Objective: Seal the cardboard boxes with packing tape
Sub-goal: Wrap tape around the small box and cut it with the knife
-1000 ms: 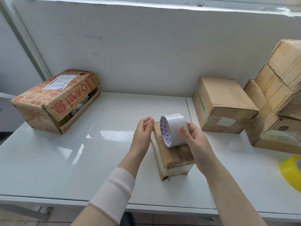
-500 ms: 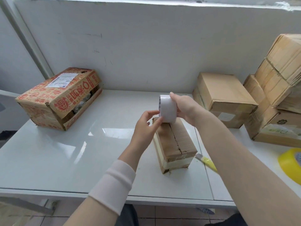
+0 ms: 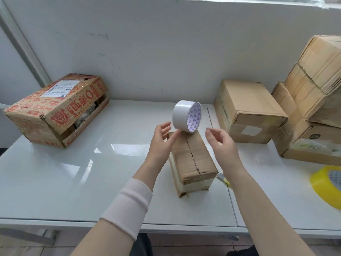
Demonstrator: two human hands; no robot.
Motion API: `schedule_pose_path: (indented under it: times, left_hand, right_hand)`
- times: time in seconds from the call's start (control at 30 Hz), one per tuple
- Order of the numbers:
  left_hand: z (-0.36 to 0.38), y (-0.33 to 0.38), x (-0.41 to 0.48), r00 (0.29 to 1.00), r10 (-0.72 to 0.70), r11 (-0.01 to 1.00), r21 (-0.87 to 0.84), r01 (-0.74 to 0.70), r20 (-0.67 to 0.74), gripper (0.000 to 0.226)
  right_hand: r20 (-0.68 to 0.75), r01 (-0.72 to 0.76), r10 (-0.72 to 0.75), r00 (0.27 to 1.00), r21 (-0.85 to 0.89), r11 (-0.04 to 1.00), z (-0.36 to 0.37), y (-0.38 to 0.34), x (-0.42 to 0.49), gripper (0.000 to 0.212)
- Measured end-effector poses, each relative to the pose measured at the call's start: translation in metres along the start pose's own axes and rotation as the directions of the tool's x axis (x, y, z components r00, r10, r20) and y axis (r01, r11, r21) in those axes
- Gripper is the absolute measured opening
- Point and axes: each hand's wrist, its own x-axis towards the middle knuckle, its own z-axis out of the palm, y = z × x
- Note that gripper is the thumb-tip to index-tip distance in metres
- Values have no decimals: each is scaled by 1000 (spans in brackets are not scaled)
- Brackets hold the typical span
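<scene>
free: table (image 3: 73, 172) left of small box (image 3: 191, 159) | blocked: stacked boxes (image 3: 304, 108) right

Right hand (image 3: 219, 143) released white tape roll (image 3: 181, 115); roll now tilted over small brown cardboard box (image 3: 191, 157) far end, left hand (image 3: 162, 139) spread too.

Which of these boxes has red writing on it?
The large box on the far left; the others are plain brown.

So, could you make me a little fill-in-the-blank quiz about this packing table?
1. The tape roll between left hand and right hand is ___.
2. The other roll, at the table edge, is ___.
3. The red-printed box lies to the person's ___.
Missing: white; yellow; left.
</scene>
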Motion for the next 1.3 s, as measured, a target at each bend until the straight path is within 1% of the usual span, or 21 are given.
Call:
schedule_pose_path:
  times: [0.03, 0.1, 0.13, 0.17, 0.23, 0.37, 0.47, 0.57, 0.63, 0.7, 0.77, 0.87, 0.93, 1.0, 1.07, 1.17, 1.23, 1.3]
  left_hand:
    - [-2, -4, -2, 1000, -20, 1000, -2, 20, -16, 34]
    - [-3, -9, -3, 996, -87, 996, 2, 87, -10, 33]
    - [-2, -10, -2, 993, -118, 993, 1, 118, 2, 31]
    - [0, -9, -1, 990, -141, 990, -4, 141, 10, 30]
    - [3, -8, 2, 985, -170, 985, -17, 170, 19, 27]
    - [7, -9, 6, 980, -198, 980, -24, 199, 10, 22]
    - [10, -5, 8, 973, -231, 972, -31, 231, 8, 29]
    - [12, -4, 7, 974, -225, 974, -11, 226, 38, 38]
    - [13, -6, 6, 974, -225, 974, 1, 225, 24, 39]
    - [14, -7, 8, 973, -231, 973, -7, 231, 2, 35]
    - [15, -6, 10, 970, -242, 970, -16, 242, 5, 30]
    - [14, -5, 11, 970, -242, 970, 11, 242, 30, 32]
    - [14, -4, 12, 967, -253, 966, 55, 252, 13, 39]
    - [14, -5, 14, 966, -257, 963, 82, 257, -10, 38]
    - [16, -5, 16, 969, -248, 964, 98, 249, -20, 32]
    - [19, -5, 15, 971, -236, 965, 107, 239, -38, 27]
    - [19, -4, 15, 970, -241, 964, 109, 244, -40, 27]
    - [18, -3, 14, 968, -251, 961, 112, 253, -31, 32]
  right_hand:
    - [12, -32, 32, 999, -30, 999, -2, 5, -5, 29]
    - [100, -151, 153, 983, -22, 988, -4, 14, -14, 47]
    - [159, -205, 200, 967, 15, 979, -2, 17, -18, 48]
    - [215, -236, 220, 952, 50, 971, 0, 20, -23, 45]
    - [254, -257, 228, 940, 87, 963, 4, 24, -27, 40]
    - [212, -269, 237, 948, 137, 953, 11, 26, -27, 42]
    - [231, -302, 262, 937, 157, 940, 9, 24, -26, 44]
    - [271, -328, 279, 921, 157, 931, 7, 23, -26, 44]
    - [232, -318, 280, 931, 147, 936, 9, 25, -25, 44]
    - [173, -300, 274, 946, 148, 942, 14, 28, -25, 41]
    - [152, -304, 282, 947, 154, 940, 16, 29, -24, 38]
    - [193, -353, 323, 926, 145, 924, 11, 22, -21, 36]
    - [239, -416, 378, 894, 134, 899, 7, 15, -14, 35]
    - [238, -462, 426, 873, 125, 878, 6, 9, -5, 35]
    - [195, -459, 435, 879, 101, 882, 10, 7, 0, 36]
    - [149, -421, 406, 901, 84, 903, 17, 13, 0, 32]
    - [140, -398, 387, 911, 62, 915, 18, 14, 0, 30]
    - [160, -405, 391, 906, 61, 912, 13, 12, 0, 33]
